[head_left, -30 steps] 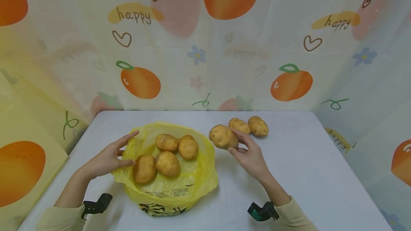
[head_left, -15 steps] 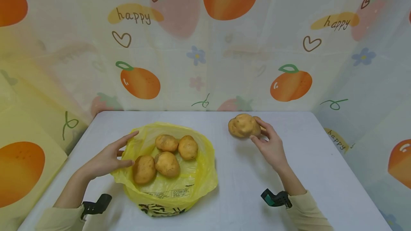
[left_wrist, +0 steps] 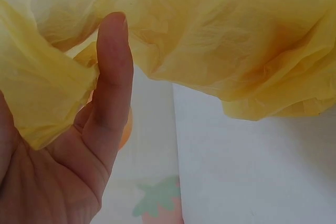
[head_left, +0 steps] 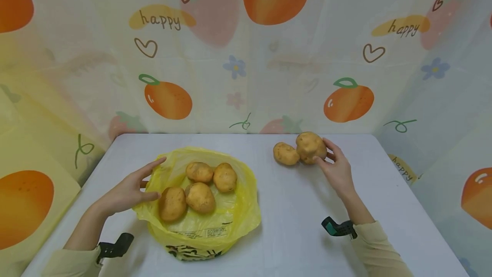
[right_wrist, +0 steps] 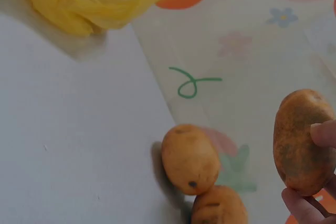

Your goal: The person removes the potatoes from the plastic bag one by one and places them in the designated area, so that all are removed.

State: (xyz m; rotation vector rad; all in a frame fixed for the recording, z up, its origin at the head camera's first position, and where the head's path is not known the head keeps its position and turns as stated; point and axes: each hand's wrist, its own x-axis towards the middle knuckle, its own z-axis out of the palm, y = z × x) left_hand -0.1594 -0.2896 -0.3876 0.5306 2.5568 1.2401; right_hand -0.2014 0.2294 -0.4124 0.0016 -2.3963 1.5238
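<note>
My right hand (head_left: 338,170) pinches a large potato (head_left: 309,145) between thumb and fingers at the table's back right. In the right wrist view this potato (right_wrist: 296,148) shows at the right edge, raised above two other potatoes. One of those, a smaller potato (head_left: 285,154), lies just left of it; the second potato (right_wrist: 218,208) is hidden behind it in the head view. A yellow plastic bag (head_left: 246,208) stands with its mouth spread wide, several potatoes (head_left: 200,198) inside. At its left rim my left hand (head_left: 127,189) holds the bag's edge, which drapes into the palm in the left wrist view.
Both hands work over a white table (head_left: 292,234). A fruit-printed cloth (head_left: 269,89) hangs along its back edge and both sides. Each wrist wears a black camera band, such as the right wrist camera (head_left: 339,228).
My right hand has carried its potato right and back, from beside the bag to over the two potatoes on the table. The left hand and the bag have stayed put.
</note>
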